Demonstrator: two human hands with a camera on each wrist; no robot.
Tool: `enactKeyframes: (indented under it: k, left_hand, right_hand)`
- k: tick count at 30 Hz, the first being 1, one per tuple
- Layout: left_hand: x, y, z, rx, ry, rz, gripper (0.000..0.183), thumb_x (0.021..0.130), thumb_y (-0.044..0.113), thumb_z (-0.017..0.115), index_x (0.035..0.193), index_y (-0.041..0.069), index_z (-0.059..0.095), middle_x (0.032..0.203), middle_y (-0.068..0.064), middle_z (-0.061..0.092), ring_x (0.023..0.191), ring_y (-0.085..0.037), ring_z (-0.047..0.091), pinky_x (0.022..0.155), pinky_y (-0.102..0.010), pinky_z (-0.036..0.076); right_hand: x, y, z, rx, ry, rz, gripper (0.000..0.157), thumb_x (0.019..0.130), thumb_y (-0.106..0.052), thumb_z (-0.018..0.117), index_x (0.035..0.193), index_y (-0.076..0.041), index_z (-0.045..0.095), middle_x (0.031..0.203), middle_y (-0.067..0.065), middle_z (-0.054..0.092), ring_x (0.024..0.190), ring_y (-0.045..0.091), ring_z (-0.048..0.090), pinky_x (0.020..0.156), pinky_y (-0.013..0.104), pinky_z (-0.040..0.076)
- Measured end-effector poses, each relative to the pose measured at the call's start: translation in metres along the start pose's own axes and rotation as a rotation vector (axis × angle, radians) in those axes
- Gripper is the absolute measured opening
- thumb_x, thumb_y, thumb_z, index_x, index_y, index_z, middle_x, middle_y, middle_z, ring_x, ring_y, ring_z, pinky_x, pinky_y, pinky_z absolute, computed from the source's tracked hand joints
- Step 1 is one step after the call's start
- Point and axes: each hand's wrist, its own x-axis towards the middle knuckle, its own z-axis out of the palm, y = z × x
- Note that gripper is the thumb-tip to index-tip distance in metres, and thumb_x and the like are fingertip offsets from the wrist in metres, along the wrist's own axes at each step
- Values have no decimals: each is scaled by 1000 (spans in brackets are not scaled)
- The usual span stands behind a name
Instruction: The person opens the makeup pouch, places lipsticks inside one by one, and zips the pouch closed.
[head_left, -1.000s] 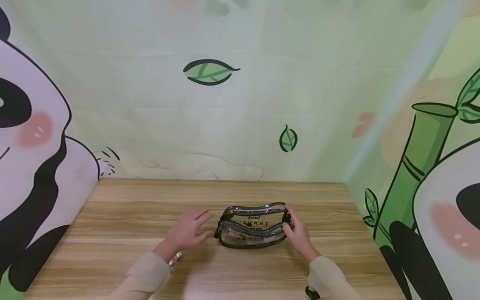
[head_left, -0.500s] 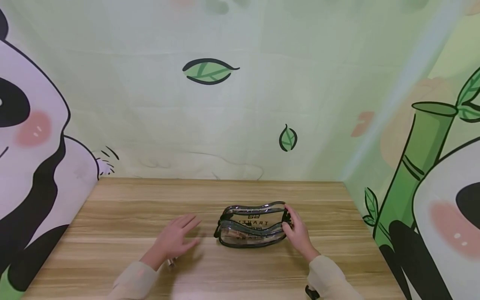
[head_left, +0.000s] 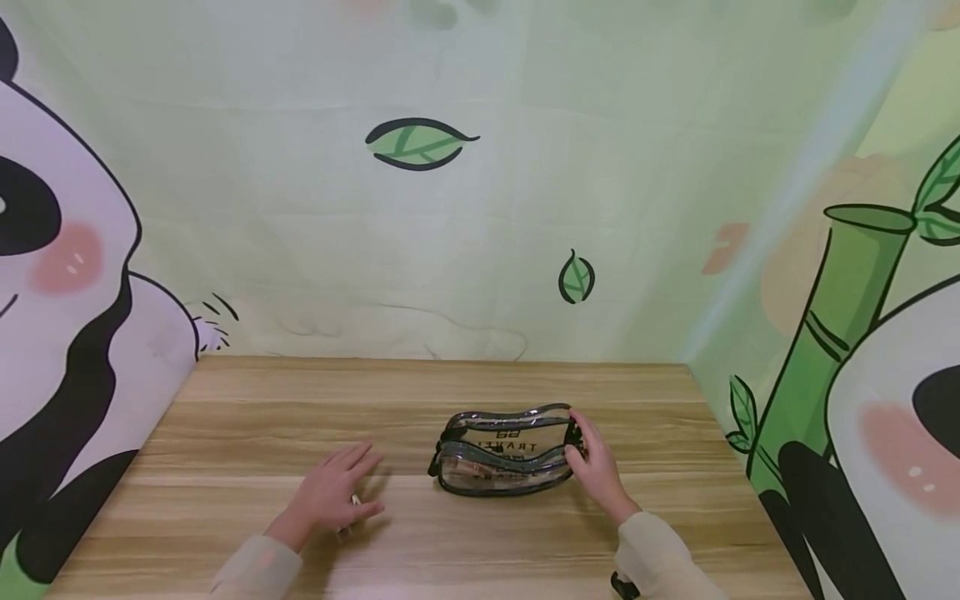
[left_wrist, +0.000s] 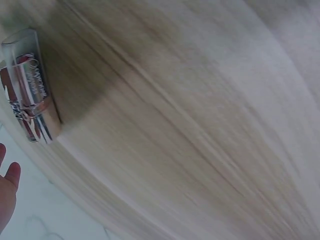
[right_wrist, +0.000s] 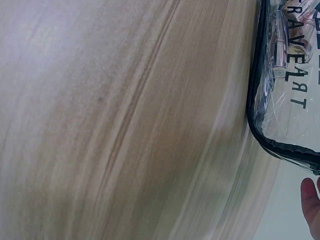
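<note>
A clear toiletry pouch (head_left: 504, 479) with black trim and "TRAVEL" lettering lies on the table, its top parted along the zip. My right hand (head_left: 597, 475) holds its right end, fingers at the back corner and thumb at the front one. Inside the pouch, a small slim tube (right_wrist: 279, 47) shows through the plastic in the right wrist view. Left of the pouch, my left hand (head_left: 326, 493) is low over the table with fingers extended. Partly hidden beneath it lies a lipstick (left_wrist: 32, 87) with a clear cap; in the left wrist view the fingertips (left_wrist: 12, 175) are apart from it.
The wood-grain table (head_left: 247, 408) ends at the back against a pale green cloth backdrop (head_left: 300, 233) printed with pandas, leaves and bamboo. A black band (head_left: 624, 586) shows under the right sleeve (head_left: 660, 554).
My left hand has moved away from the pouch's left end, leftward and toward me, over the lipstick. The right hand and the pouch have stayed in place.
</note>
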Motion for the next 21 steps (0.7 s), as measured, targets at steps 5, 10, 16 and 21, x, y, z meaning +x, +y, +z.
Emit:
enactKeyframes:
  k: [5, 10, 16, 21]
  left_hand:
    - [-6, -6, 4, -16, -33, -18, 76, 70, 60, 58, 129, 14, 45, 135, -14, 41, 123, -33, 39, 97, -53, 33]
    - [-10, -9, 4, -43, -47, -40, 78, 67, 60, 60, 128, 13, 47, 135, -15, 41, 122, -36, 38, 96, -56, 32]
    - [-13, -11, 5, -48, -67, -48, 78, 66, 59, 62, 127, 12, 48, 135, -15, 41, 123, -36, 36, 95, -57, 31]
    - [-17, -12, 7, -54, -63, -50, 78, 65, 59, 63, 125, 12, 50, 134, -15, 42, 122, -36, 37, 93, -58, 32]
  right_hand:
    - [0, 0, -1, -7, -8, 1, 53, 79, -5, 49, 132, -2, 38, 132, 20, 41, 115, 33, 45, 72, 32, 43]
    - [0, -1, -1, 0, -10, 1, 53, 79, -4, 50, 132, -2, 38, 132, 21, 41, 107, 32, 47, 67, 26, 41]
    - [0, -2, -1, 12, -13, 9, 53, 80, -4, 49, 132, -3, 38, 132, 20, 41, 103, 31, 47, 66, 25, 41]
    - [0, 0, 0, 5, -10, 8, 54, 80, -4, 50, 132, -4, 38, 133, 19, 41, 110, 31, 47, 71, 30, 43]
